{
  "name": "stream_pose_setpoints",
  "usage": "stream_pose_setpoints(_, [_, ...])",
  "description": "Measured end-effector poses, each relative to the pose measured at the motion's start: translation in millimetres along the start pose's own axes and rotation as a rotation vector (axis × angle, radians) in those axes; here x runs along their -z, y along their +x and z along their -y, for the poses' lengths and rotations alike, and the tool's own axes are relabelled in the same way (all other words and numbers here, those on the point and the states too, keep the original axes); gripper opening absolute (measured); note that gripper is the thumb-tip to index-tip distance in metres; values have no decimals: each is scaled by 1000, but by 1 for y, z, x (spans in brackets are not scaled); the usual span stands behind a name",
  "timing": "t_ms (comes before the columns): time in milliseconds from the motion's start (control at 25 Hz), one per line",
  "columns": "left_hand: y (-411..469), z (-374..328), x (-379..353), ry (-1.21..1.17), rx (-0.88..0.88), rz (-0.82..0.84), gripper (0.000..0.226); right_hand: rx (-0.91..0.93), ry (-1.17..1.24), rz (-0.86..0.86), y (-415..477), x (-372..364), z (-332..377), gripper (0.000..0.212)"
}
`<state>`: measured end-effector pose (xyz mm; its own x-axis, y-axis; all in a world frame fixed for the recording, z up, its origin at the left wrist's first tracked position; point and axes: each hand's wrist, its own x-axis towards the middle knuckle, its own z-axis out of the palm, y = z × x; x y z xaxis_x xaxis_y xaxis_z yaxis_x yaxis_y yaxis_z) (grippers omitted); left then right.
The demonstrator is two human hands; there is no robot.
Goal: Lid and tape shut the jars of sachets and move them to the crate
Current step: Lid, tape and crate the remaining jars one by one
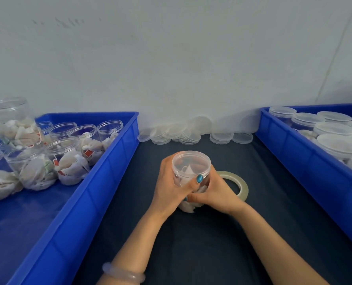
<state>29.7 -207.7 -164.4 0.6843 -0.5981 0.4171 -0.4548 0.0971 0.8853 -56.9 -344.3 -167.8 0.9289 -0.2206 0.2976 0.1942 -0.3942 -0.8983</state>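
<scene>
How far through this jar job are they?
Partway. Done: several lidded jars sit in the right crate. In hand: the left hand and right hand grip one jar, lid on, the tape roll beside it; taping unclear. Left: open jars wait in the left crate, loose lids by the wall.

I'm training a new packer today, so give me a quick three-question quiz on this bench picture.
1. True or false: only the left hand holds the jar.
2. Multiple choice: the tape lies A) in a crate, B) flat on the table just past the right hand, C) on top of the jar.
3. Short answer: which crate holds the lidded jars?

Key: 1 false, both hands hold it. 2 B. 3 the right crate.
</scene>
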Motion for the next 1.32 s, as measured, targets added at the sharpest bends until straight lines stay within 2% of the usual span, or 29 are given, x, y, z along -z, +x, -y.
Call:
stream_pose_setpoints(120, [1,-7,0,-4,-13,-30,98,-14,-10,-22,0,-2,2,87])
stream_pose_setpoints(320, [4,-14,3,-92,0,-120,94,-67,1,-14,0,-3,13,81])
stream_pose_setpoints(440, [4,-14,12,-214,92,-40,97,-151,228,192,-3,5,21,60])
stream_pose_setpoints(520, [3,-13,14,-441,202,91,93,-221,463,322,-6,2,26,67])
stream_pose_setpoints(600, [3,-16,14,-536,219,103,79,-229,536,312,-7,-2,29,75])
stream_pose_setpoints(720, [6,-17,15,-442,118,-102,55,-203,317,19,-1,-4,34,62])
stream_pose_setpoints(760, [7,-18,15,-402,94,-138,55,-202,182,-100,0,-6,35,63])
stream_pose_setpoints(840, [5,-23,14,-289,76,-128,75,-162,-153,-246,-1,-12,37,77])
stream_pose_setpoints(920, [5,-26,14,-189,87,-106,99,-118,-344,-232,-3,-19,37,87])
stream_pose_setpoints(960, [6,-26,15,-169,88,-107,104,-130,-327,-200,-4,-20,37,86])
stream_pose_setpoints(1120, [9,-20,23,-131,121,-84,103,-178,-202,-52,-2,-15,32,82])
stream_pose_setpoints(1320, [6,-19,21,-116,120,-52,97,-189,-198,-21,-3,-5,31,72])
